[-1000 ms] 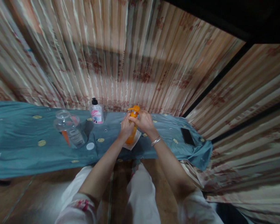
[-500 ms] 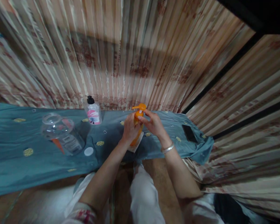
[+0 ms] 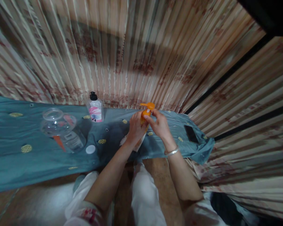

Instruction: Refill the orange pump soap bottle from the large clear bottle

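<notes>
An orange pump bottle (image 3: 146, 110) stands on a white paper (image 3: 140, 145) on the blue-green cloth (image 3: 37, 157). My left hand (image 3: 135, 128) is wrapped round the bottle's body. My right hand (image 3: 158, 125) pinches the collar just under the orange pump head. Most of the bottle is hidden behind my hands.
A clear, lidless plastic jar (image 3: 61, 130) stands at the left with a white lid (image 3: 90, 149) lying beside it. A small pink-labelled bottle with a black cap (image 3: 95, 108) stands by the striped curtain (image 3: 132, 47). A black phone (image 3: 191, 134) lies on the cloth at the right.
My right hand has shifted round the bottle's neck, from covering the pump head to pinching beneath it. The left hand keeps its grip. The camera has drifted slightly.
</notes>
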The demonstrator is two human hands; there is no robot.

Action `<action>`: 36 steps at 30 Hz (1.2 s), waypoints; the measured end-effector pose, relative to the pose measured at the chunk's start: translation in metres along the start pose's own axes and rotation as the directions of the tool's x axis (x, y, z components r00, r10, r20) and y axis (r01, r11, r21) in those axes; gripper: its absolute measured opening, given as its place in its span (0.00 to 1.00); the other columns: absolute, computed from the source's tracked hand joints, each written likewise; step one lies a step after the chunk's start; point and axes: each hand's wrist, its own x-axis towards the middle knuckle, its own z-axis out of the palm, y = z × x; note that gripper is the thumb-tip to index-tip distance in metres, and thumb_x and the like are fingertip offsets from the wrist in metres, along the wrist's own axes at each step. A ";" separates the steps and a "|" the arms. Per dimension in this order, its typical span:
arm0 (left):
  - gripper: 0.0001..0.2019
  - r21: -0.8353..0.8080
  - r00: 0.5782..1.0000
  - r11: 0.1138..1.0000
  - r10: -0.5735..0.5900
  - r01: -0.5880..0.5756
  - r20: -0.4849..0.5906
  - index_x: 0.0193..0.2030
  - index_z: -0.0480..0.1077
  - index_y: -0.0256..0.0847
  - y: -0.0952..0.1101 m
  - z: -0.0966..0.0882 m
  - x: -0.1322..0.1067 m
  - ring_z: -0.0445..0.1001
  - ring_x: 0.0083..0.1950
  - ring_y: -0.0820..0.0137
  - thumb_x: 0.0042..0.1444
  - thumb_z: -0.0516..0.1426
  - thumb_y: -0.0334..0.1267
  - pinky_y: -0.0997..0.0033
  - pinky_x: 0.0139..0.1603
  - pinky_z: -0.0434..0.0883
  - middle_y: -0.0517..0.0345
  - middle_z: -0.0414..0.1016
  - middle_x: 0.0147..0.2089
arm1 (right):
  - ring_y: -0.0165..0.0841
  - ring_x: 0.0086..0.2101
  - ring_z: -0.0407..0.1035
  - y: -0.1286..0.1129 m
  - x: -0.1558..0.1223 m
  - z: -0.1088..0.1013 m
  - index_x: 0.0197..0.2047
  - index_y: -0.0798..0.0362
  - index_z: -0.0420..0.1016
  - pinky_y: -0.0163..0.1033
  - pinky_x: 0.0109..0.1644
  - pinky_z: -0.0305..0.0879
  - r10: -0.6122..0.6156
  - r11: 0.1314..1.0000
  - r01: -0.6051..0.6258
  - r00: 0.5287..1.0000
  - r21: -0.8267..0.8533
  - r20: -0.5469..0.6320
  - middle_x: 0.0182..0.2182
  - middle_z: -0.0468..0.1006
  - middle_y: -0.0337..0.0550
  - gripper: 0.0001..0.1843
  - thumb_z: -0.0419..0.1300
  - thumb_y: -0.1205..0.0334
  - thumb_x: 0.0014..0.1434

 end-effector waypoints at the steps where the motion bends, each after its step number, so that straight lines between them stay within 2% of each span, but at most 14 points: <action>1: 0.15 -0.003 1.000 1.000 0.002 -0.002 0.001 0.52 0.65 0.40 0.000 0.000 0.000 0.72 0.52 0.56 0.64 0.53 0.46 0.57 0.54 0.67 0.44 0.74 0.49 | 0.41 0.43 0.74 0.001 -0.001 0.002 0.47 0.53 0.75 0.43 0.50 0.68 0.005 1.000 -0.005 1.000 0.006 -0.018 0.41 0.81 0.48 0.23 0.56 0.43 0.62; 7: 0.16 -0.008 1.000 1.000 0.005 -0.005 0.004 0.53 0.65 0.39 0.001 -0.001 0.000 0.72 0.53 0.56 0.64 0.53 0.47 0.56 0.55 0.67 0.43 0.74 0.50 | 0.40 0.45 0.75 0.004 -0.003 0.008 0.47 0.52 0.74 0.43 0.52 0.68 -0.002 0.998 0.004 1.000 0.064 -0.021 0.43 0.81 0.47 0.18 0.55 0.48 0.63; 12: 0.15 0.003 1.000 1.000 -0.013 0.013 0.008 0.50 0.67 0.40 0.002 -0.002 0.002 0.72 0.51 0.57 0.64 0.53 0.47 0.58 0.53 0.67 0.45 0.75 0.48 | 0.43 0.46 0.74 -0.002 0.001 -0.001 0.51 0.53 0.74 0.45 0.53 0.68 -0.025 0.997 0.026 1.000 -0.068 0.018 0.45 0.81 0.50 0.21 0.59 0.48 0.61; 16: 0.16 0.010 1.000 1.000 -0.026 0.026 0.005 0.50 0.67 0.40 0.004 -0.001 0.002 0.72 0.50 0.56 0.64 0.53 0.49 0.58 0.52 0.67 0.45 0.75 0.47 | 0.43 0.43 0.75 -0.006 0.003 -0.006 0.49 0.52 0.76 0.45 0.50 0.68 -0.047 0.986 0.055 0.997 -0.156 0.054 0.41 0.81 0.49 0.19 0.59 0.48 0.62; 22: 0.17 0.017 1.000 1.000 -0.023 0.023 -0.002 0.52 0.66 0.38 0.004 0.001 0.000 0.72 0.51 0.54 0.64 0.53 0.48 0.56 0.52 0.67 0.43 0.74 0.48 | 0.43 0.41 0.75 -0.010 0.003 -0.002 0.47 0.55 0.76 0.44 0.47 0.68 -0.009 0.986 0.008 1.000 -0.169 -0.001 0.39 0.81 0.50 0.21 0.57 0.47 0.63; 26: 0.15 0.025 1.000 0.999 -0.029 0.029 -0.006 0.52 0.66 0.39 0.004 0.002 0.000 0.72 0.51 0.54 0.64 0.53 0.45 0.56 0.52 0.67 0.43 0.74 0.48 | 0.42 0.41 0.75 -0.012 0.004 0.000 0.47 0.53 0.75 0.44 0.47 0.68 0.018 0.992 -0.026 0.998 -0.127 -0.066 0.39 0.81 0.49 0.20 0.58 0.47 0.61; 30: 0.15 0.027 1.000 0.999 -0.025 0.025 -0.008 0.52 0.65 0.39 0.004 0.002 0.000 0.72 0.51 0.54 0.64 0.53 0.44 0.56 0.52 0.67 0.43 0.74 0.49 | 0.43 0.42 0.74 -0.008 0.005 -0.001 0.46 0.55 0.75 0.47 0.50 0.68 0.007 0.998 -0.009 1.000 -0.067 -0.017 0.41 0.81 0.51 0.20 0.57 0.46 0.61; 36: 0.16 0.021 1.000 1.000 -0.005 0.005 -0.007 0.55 0.64 0.38 0.002 0.003 -0.002 0.71 0.54 0.55 0.64 0.51 0.43 0.55 0.55 0.66 0.43 0.73 0.52 | 0.41 0.41 0.75 0.005 0.001 0.001 0.45 0.53 0.75 0.45 0.51 0.69 -0.032 0.996 0.030 0.999 0.083 0.027 0.40 0.81 0.47 0.19 0.58 0.47 0.60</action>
